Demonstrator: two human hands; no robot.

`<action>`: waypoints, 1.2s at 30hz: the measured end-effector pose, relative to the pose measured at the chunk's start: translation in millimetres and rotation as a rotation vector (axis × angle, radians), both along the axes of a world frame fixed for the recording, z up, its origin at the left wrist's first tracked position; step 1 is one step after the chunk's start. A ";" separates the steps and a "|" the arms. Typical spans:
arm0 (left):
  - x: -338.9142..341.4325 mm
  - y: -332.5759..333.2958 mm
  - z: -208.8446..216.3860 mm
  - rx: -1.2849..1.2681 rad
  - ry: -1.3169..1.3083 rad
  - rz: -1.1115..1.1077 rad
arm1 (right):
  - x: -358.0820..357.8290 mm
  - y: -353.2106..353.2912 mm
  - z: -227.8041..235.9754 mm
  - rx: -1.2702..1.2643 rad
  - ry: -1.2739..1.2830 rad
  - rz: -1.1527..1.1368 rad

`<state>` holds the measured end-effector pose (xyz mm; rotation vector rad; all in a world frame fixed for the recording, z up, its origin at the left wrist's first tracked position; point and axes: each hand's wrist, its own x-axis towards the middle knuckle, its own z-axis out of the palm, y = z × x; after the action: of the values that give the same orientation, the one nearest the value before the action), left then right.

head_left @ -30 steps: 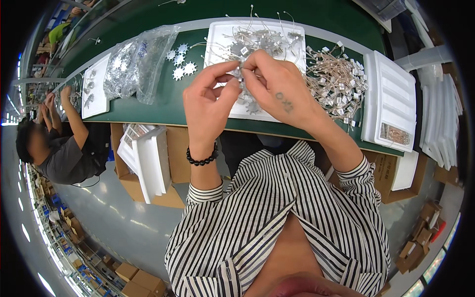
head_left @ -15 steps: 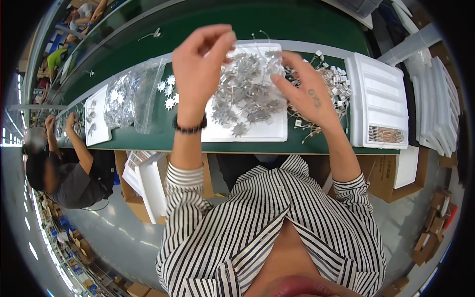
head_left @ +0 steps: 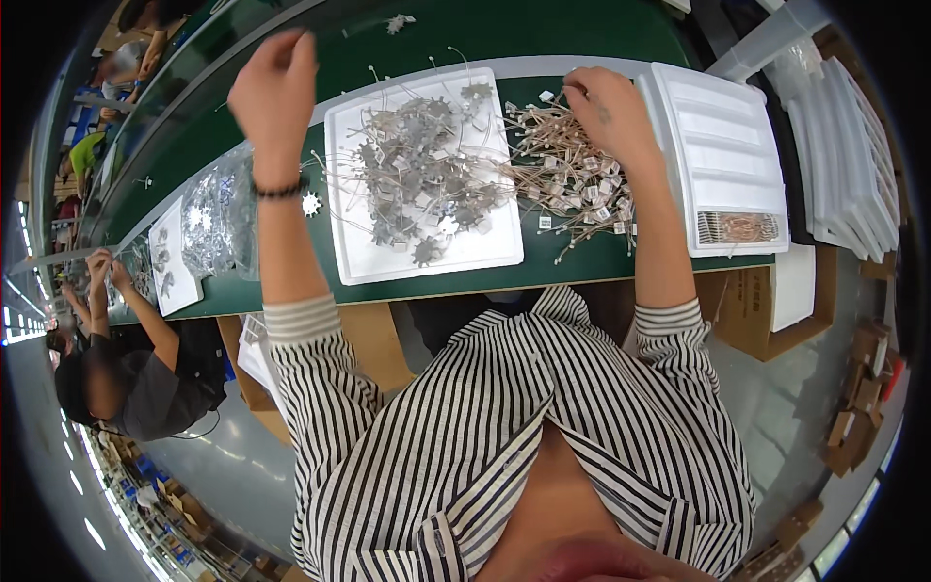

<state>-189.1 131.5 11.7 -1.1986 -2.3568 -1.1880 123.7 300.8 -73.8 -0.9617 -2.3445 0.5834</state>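
Right hand (head_left: 609, 109) fingers curl narrow into the wired-parts pile (head_left: 572, 175); left hand (head_left: 274, 85) hangs loosely wide, well apart.

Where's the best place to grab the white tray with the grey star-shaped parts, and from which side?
Grip the white tray by its bare near rim, coming from the person's side. The star-shaped parts and their wires crowd the middle and far half, and the loose wire pile lies close along its right edge; the near strip looks clear.
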 end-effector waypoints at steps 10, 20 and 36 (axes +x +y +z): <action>19.6 -204.4 -125.0 -0.008 -0.341 0.383 | -44.9 10.6 -5.2 -0.050 -0.291 0.153; 12.2 -217.0 -149.0 0.043 -0.194 0.484 | -79.6 18.0 0.5 -0.202 -0.433 0.543; -77.7 -169.9 -140.6 -0.248 -0.095 0.347 | -25.9 -44.4 95.0 -0.226 0.826 -0.043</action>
<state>-266.8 -38.4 -128.9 -0.7614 -2.7033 -0.8761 97.9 256.4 21.2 -0.6725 -1.5392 1.0126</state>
